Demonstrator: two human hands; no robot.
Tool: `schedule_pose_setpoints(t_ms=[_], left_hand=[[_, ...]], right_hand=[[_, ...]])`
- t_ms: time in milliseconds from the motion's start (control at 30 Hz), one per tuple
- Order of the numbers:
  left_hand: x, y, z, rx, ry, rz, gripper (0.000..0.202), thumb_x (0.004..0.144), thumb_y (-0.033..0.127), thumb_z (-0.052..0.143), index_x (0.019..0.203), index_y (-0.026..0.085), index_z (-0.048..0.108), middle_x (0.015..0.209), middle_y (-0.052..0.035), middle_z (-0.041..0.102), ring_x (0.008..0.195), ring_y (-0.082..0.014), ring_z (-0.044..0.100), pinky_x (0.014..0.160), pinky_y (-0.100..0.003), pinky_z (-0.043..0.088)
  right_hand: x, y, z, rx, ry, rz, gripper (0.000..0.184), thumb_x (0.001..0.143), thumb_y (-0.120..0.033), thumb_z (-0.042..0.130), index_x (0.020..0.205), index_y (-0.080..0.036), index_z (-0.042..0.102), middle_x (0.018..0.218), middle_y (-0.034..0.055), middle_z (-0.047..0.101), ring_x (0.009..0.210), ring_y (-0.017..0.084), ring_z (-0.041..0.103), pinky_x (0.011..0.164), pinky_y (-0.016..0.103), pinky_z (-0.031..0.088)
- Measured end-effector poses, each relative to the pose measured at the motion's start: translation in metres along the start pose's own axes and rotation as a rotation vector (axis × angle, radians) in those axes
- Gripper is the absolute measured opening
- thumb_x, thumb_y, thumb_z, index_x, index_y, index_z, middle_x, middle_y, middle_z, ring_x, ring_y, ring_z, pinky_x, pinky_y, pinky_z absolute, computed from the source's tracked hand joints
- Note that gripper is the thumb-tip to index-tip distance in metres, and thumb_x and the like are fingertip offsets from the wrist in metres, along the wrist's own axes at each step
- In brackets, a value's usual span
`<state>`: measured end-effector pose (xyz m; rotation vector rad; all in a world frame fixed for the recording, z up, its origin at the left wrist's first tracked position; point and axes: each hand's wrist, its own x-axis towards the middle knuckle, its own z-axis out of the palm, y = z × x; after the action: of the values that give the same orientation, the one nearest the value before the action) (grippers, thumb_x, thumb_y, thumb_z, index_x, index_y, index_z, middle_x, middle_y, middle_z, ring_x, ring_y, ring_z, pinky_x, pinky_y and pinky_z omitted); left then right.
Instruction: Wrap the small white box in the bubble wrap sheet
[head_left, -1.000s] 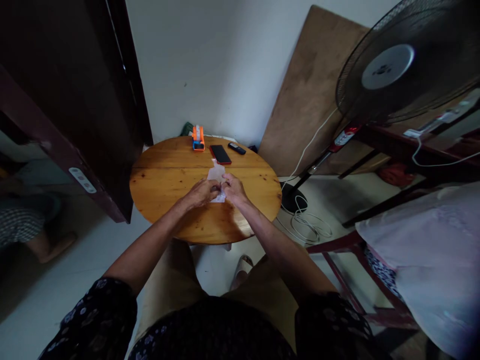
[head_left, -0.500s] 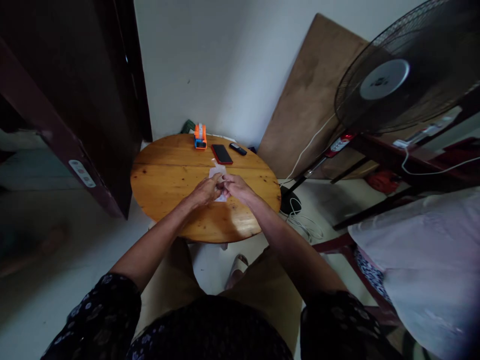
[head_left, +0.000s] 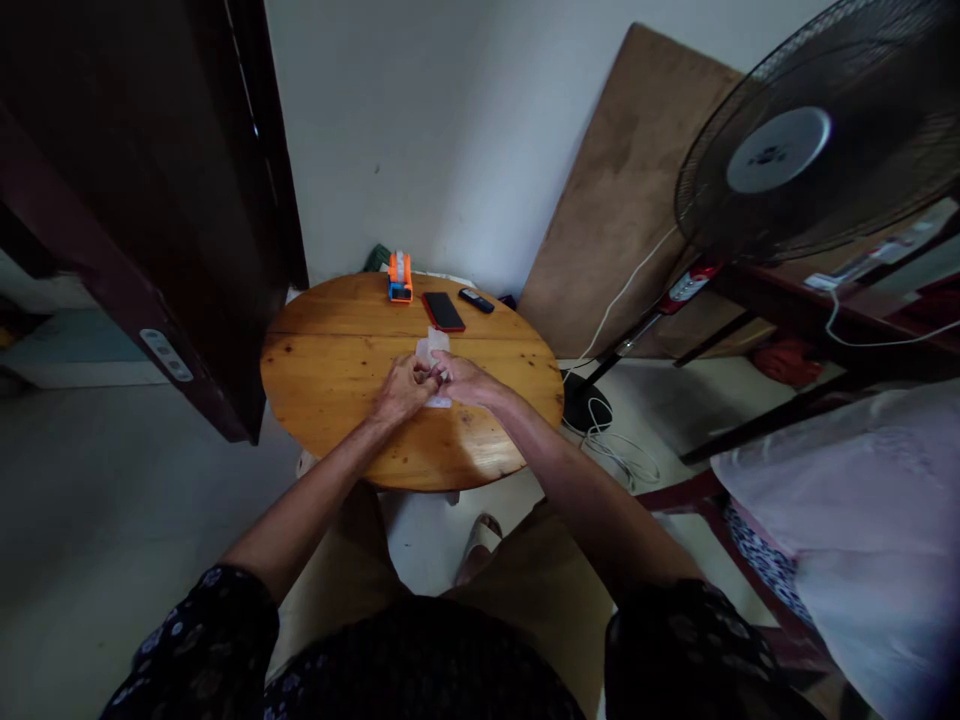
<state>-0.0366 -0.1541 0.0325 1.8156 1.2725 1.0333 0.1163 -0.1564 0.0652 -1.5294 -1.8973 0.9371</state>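
Note:
Both hands meet over the middle of a round wooden table (head_left: 330, 350). My left hand (head_left: 406, 388) has its fingers curled together against those of the other hand. My right hand (head_left: 461, 379) reaches in from the right with thumb and fingers pinched. A thin whitish sheet (head_left: 435, 340), perhaps paper or film, shows above and below the fingers, and they seem to grip it. Exactly which fingers hold it is hidden. Beyond the hands lie a black phone-like device with a red edge (head_left: 444, 311) and a small dark remote or keypad phone (head_left: 476, 300).
An orange tape dispenser (head_left: 400, 277) stands at the table's back. To the right are a standing fan (head_left: 780, 150), its loose cable (head_left: 622, 455) on the floor and a leaning brown board (head_left: 600, 180). A dark door (head_left: 161, 250) is at the left.
My hands have shifted slightly down and left, and more of the whitish sheet shows above the fingers. The view has tilted slightly. A blurred limb at the far left is gone.

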Motion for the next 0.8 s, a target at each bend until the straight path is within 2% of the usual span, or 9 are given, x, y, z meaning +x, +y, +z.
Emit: schedule_pose_setpoints(t_ms=[133, 267, 333, 400, 500, 600, 700, 800], left_hand=[[0.004, 0.002, 0.009, 0.062, 0.023, 0.006, 0.021, 0.084, 0.035, 0.069, 0.08, 0.015, 0.065, 0.078, -0.0018, 0.058, 0.071, -0.0129, 0.053, 0.066, -0.025, 0.043], [0.005, -0.004, 0.014, 0.06, 0.031, 0.013, 0.015, 0.081, 0.031, 0.069, 0.081, 0.016, 0.064, 0.073, 0.0019, 0.054, 0.068, -0.0118, 0.049, 0.064, -0.024, 0.04], [0.005, -0.006, 0.015, 0.073, 0.036, -0.002, 0.012, 0.077, 0.025, 0.07, 0.084, 0.016, 0.065, 0.076, 0.0016, 0.056, 0.069, -0.0117, 0.05, 0.065, -0.024, 0.04], [0.005, -0.005, 0.014, 0.092, 0.024, -0.021, 0.012, 0.076, 0.022, 0.069, 0.085, 0.016, 0.065, 0.079, 0.0006, 0.057, 0.07, -0.012, 0.051, 0.066, -0.025, 0.042], [0.004, -0.003, 0.013, 0.117, 0.002, -0.031, 0.012, 0.075, 0.02, 0.069, 0.085, 0.016, 0.065, 0.085, -0.0009, 0.058, 0.073, -0.0123, 0.053, 0.07, -0.025, 0.045], [0.003, -0.001, 0.011, 0.157, -0.017, -0.017, 0.014, 0.076, 0.021, 0.068, 0.089, 0.017, 0.066, 0.09, -0.0022, 0.06, 0.077, -0.0137, 0.055, 0.074, -0.027, 0.048], [0.002, -0.001, 0.009, 0.205, 0.004, 0.094, 0.025, 0.077, 0.02, 0.066, 0.101, 0.018, 0.068, 0.105, -0.0059, 0.063, 0.094, -0.0182, 0.06, 0.086, -0.032, 0.051], [0.003, -0.001, 0.007, 0.25, -0.022, 0.271, 0.033, 0.077, 0.016, 0.064, 0.11, 0.02, 0.07, 0.123, -0.0085, 0.064, 0.115, -0.023, 0.058, 0.104, -0.039, 0.046]], right_hand=[[0.001, 0.003, -0.006, 0.036, -0.038, -0.002, 0.045, 0.06, -0.001, 0.059, 0.101, -0.019, 0.063, 0.079, -0.0044, 0.068, 0.068, 0.013, 0.063, 0.06, 0.02, 0.046], [-0.003, 0.007, -0.009, 0.188, -0.073, 0.002, 0.059, 0.06, 0.0, 0.055, 0.117, -0.017, 0.059, 0.083, -0.0027, 0.07, 0.063, 0.012, 0.062, 0.059, 0.021, 0.047], [-0.006, 0.01, -0.008, 0.254, -0.013, 0.004, 0.066, 0.064, -0.002, 0.054, 0.129, -0.016, 0.053, 0.089, -0.0012, 0.071, 0.056, 0.01, 0.059, 0.059, 0.023, 0.049], [-0.01, 0.015, -0.006, 0.262, 0.128, -0.012, 0.06, 0.071, -0.006, 0.052, 0.13, -0.016, 0.053, 0.095, 0.0013, 0.072, 0.055, 0.01, 0.059, 0.062, 0.025, 0.05], [-0.016, 0.026, -0.003, 0.14, 0.333, -0.088, 0.04, 0.079, -0.01, 0.05, 0.116, -0.015, 0.063, 0.097, 0.0049, 0.074, 0.071, 0.014, 0.065, 0.073, 0.028, 0.052], [-0.016, 0.033, -0.003, -0.008, 0.348, -0.168, 0.039, 0.081, -0.008, 0.049, 0.113, -0.018, 0.067, 0.102, 0.0056, 0.076, 0.091, 0.018, 0.069, 0.085, 0.032, 0.052], [-0.012, 0.037, -0.001, -0.073, 0.283, -0.212, 0.046, 0.08, -0.005, 0.047, 0.118, -0.02, 0.067, 0.106, 0.005, 0.077, 0.099, 0.018, 0.069, 0.095, 0.034, 0.051], [-0.005, 0.04, 0.001, -0.082, 0.238, -0.248, 0.05, 0.08, -0.003, 0.044, 0.121, -0.02, 0.067, 0.107, 0.0056, 0.077, 0.103, 0.018, 0.07, 0.099, 0.035, 0.05]])
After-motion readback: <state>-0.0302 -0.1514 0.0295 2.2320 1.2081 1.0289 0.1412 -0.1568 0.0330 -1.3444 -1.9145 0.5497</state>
